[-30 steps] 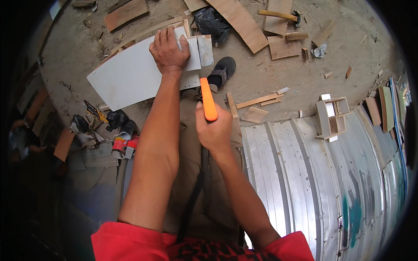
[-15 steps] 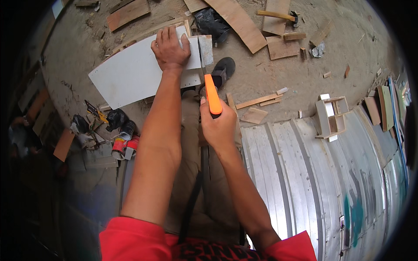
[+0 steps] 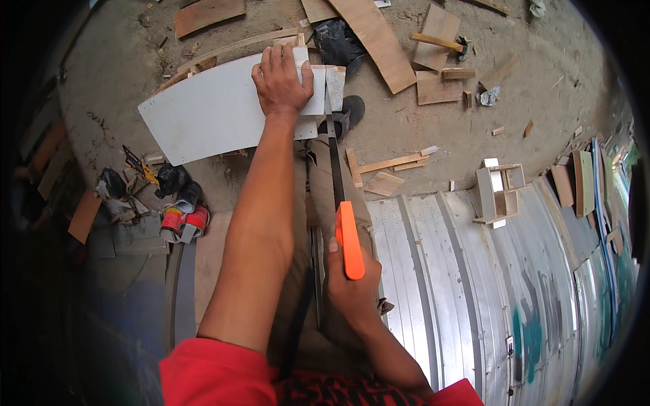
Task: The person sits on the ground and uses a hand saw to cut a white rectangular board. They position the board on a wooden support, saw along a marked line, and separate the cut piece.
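Observation:
My left hand lies flat on a white board, thumb apart from the fingers, pressing near its right end. My right hand is wrapped round the orange handle of a handsaw, low in front of my legs. The dark blade points away from me, its tip meeting the board at a narrow gap. Right of that gap is a pale, worn end piece. One shoe shows just beside the board's right end.
A hammer rests on wood scraps at the far right, near a black plastic bag. Red cans stand at the left. A small wooden frame sits on corrugated metal sheeting at the right.
My right hand has drawn the saw back toward me, so much more blade shows. My left hand stays on the board; the whole view has shifted slightly.

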`<state>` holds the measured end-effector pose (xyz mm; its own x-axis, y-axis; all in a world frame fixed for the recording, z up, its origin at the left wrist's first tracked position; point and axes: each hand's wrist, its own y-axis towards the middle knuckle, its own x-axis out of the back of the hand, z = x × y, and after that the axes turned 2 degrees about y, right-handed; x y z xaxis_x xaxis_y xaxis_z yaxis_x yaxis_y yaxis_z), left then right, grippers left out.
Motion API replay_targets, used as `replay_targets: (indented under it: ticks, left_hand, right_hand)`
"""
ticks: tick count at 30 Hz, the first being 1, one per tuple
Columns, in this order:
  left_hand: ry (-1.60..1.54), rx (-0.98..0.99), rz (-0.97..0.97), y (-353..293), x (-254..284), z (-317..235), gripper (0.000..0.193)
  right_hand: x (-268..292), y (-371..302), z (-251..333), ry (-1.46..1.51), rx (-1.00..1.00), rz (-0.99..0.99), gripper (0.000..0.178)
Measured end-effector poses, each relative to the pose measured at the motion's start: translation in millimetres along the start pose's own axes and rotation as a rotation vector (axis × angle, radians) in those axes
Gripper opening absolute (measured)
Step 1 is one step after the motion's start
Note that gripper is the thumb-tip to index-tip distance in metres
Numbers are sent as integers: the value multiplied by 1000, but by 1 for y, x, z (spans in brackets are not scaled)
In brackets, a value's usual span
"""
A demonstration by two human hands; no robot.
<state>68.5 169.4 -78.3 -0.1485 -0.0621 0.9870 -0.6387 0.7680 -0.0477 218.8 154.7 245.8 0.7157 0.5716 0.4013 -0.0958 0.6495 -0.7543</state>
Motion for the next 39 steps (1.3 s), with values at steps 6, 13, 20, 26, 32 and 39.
replay_targets:
  ticks: [6, 13, 20, 26, 32, 39]
  left_hand:
    - [-10, -17, 7, -1, 3, -4, 50]
    - [14, -44, -15, -4, -2, 1, 51]
    - [16, -78, -49, 1, -9, 5, 50]
    - [11, -95, -36, 6, -12, 3, 51]
    - [18, -41, -59, -4, -5, 8, 52]
    - [9, -92, -37, 0, -8, 2, 51]
  right_hand:
    - [-20, 81, -26, 70, -92, 55, 12]
    - [-37, 75, -53, 165, 14, 41, 9]
    - [-33, 71, -60, 201, 25, 5, 11]
    - [-16, 34, -21, 215, -49, -19, 20]
    - [17, -22, -26, 227, 50, -49, 11]
    - [-76, 170, -40, 166, 112, -78, 22]
